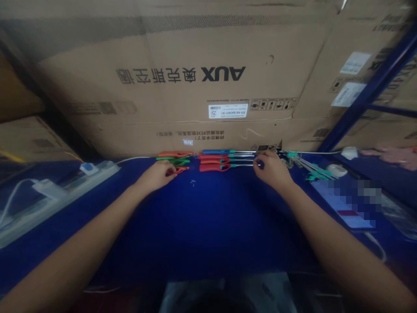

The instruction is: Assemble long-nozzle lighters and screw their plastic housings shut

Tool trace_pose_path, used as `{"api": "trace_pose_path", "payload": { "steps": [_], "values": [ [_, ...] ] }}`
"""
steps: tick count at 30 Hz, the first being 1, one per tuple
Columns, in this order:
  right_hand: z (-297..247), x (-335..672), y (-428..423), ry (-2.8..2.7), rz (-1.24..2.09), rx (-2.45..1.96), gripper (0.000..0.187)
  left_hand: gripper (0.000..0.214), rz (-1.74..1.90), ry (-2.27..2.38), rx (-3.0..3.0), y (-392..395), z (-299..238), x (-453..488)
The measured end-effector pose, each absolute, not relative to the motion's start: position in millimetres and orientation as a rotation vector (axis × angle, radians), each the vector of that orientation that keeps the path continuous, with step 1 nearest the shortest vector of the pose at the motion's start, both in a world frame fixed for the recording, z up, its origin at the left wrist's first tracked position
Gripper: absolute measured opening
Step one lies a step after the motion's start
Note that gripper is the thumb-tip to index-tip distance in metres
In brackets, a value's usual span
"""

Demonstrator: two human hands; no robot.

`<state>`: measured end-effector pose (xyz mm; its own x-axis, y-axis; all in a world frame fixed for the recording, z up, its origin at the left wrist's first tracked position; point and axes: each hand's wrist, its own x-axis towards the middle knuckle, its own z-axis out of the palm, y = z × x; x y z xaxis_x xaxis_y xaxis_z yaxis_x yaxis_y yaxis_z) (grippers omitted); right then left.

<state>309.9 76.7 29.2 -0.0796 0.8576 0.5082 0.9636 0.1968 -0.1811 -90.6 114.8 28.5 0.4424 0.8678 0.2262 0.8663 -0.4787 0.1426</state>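
A row of long lighters with red, green and blue handles lies at the far edge of the blue table, against a large cardboard box. My left hand is curled over the left group of red and green handles, fingers closed on a small red one. My right hand rests at the metal tips of the middle lighters, its fingers pinched on one of the thin rods.
A big AUX cardboard box walls off the back. A white power strip lies at left. More lighters with teal handles, a white object and a flat card sit at right. A blue rack post rises at right.
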Motion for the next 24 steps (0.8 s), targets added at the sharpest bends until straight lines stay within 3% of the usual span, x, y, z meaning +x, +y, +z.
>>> {"api": "trace_pose_path", "payload": {
  "steps": [7,10,16,24],
  "values": [
    [27,301,76,-2.008,-0.144,-1.467,0.015,0.012,0.353,1.746,2.673,108,43,-87],
    [29,291,72,-1.968,0.106,-1.286,0.013,0.014,0.314,1.724,2.726,95,54,-76],
    [34,264,50,-2.056,0.769,-0.988,0.018,0.018,0.211,1.371,2.938,27,65,-7],
    [27,259,44,-2.323,1.044,-0.826,0.017,0.013,0.209,0.853,3.096,-8,26,54]
  ]
}}
